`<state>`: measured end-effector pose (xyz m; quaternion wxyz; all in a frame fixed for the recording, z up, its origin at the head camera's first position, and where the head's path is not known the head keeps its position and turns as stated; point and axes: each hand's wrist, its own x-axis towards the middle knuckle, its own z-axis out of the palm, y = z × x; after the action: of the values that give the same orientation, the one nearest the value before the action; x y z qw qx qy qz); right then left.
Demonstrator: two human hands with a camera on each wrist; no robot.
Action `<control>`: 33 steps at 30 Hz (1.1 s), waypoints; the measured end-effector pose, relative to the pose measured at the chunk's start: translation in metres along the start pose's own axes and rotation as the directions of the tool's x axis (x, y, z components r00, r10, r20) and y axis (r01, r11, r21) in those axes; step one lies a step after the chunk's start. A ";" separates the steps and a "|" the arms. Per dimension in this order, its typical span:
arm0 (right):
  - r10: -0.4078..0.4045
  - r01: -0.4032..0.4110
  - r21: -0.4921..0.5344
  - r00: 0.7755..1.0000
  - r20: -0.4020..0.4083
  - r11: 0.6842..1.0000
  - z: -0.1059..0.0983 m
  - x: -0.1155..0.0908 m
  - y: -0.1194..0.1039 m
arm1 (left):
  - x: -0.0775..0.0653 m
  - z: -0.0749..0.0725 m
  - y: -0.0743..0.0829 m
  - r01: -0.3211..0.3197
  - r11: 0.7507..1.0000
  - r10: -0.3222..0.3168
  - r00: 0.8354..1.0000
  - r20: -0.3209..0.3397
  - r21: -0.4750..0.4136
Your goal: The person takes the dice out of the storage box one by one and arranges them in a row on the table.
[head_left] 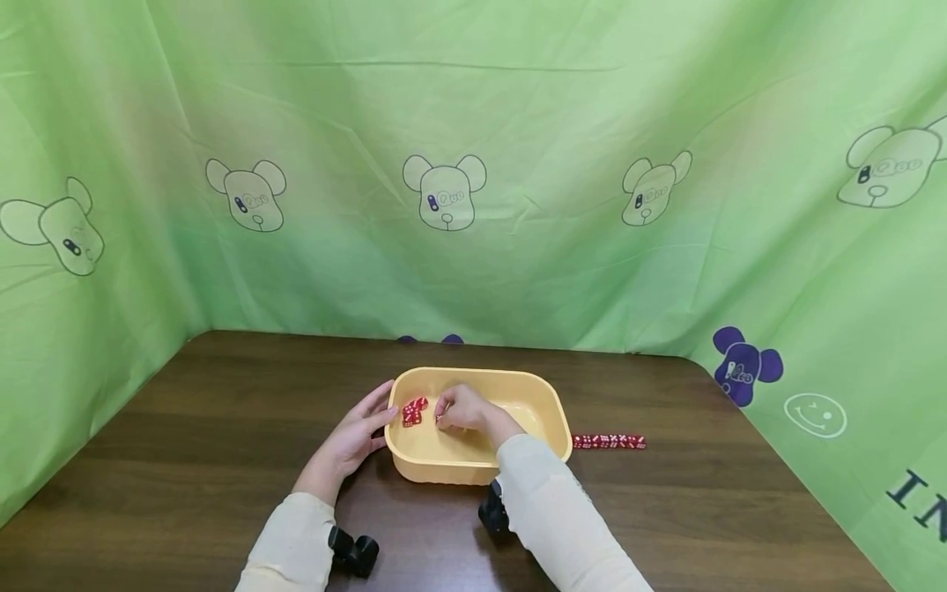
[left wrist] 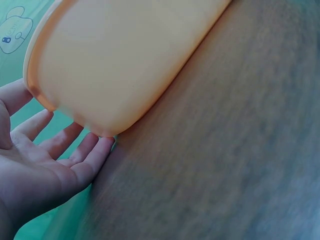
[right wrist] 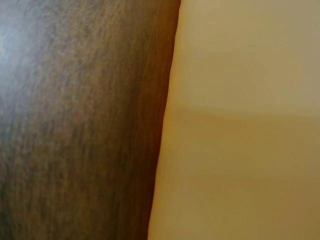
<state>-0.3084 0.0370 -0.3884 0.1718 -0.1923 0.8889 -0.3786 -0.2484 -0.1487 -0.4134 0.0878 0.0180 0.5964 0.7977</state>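
Observation:
A yellow plastic basin (head_left: 414, 472) stands on the table, seen from the side in the left wrist view. My left hand (head_left: 352, 437) holds its left end, thumb over the rim and the other fingers spread against the outer wall. My right hand (head_left: 470, 409) reaches down inside and pinches a red die (head_left: 438, 418), mostly hidden by the fingers. Several red dice (head_left: 413, 412) with white pips lie grouped at the basin's left end, just left of the right hand. Only the basin's wall (right wrist: 240, 150) and tabletop show in the right wrist view.
A straight row of red dice (head_left: 610, 441) lies on the brown wooden table (head_left: 710, 501), running right from the basin's right side. Behind the table hangs a green cloth (head_left: 547, 271) printed with bear heads. Black wrist devices (head_left: 353, 552) sit at both sleeves.

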 end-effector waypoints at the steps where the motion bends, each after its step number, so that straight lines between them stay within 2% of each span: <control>1: 0.000 0.000 0.007 1.000 0.000 1.000 0.000 -0.001 0.000 | 0.000 0.000 0.000 0.001 1.000 -0.001 1.000 0.001 0.000; 14: -0.021 0.018 0.108 1.000 0.019 0.994 -0.007 -0.008 -0.010 | -0.001 0.001 0.000 -0.004 1.000 0.004 1.000 0.013 -0.012; 22: -0.109 0.109 0.101 0.994 -0.001 0.989 -0.020 -0.013 -0.018 | -0.001 0.000 -0.001 -0.001 1.000 0.001 1.000 0.014 -0.009; 33: -0.178 0.178 0.067 0.984 -0.003 0.982 -0.045 -0.019 -0.019 | -0.002 0.000 0.000 -0.001 1.000 0.002 1.000 0.008 -0.005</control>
<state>-0.3082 0.0614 -0.3417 0.1448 -0.2656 0.8547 -0.4219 -0.2468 -0.1486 -0.4130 0.0897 0.0215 0.5939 0.7993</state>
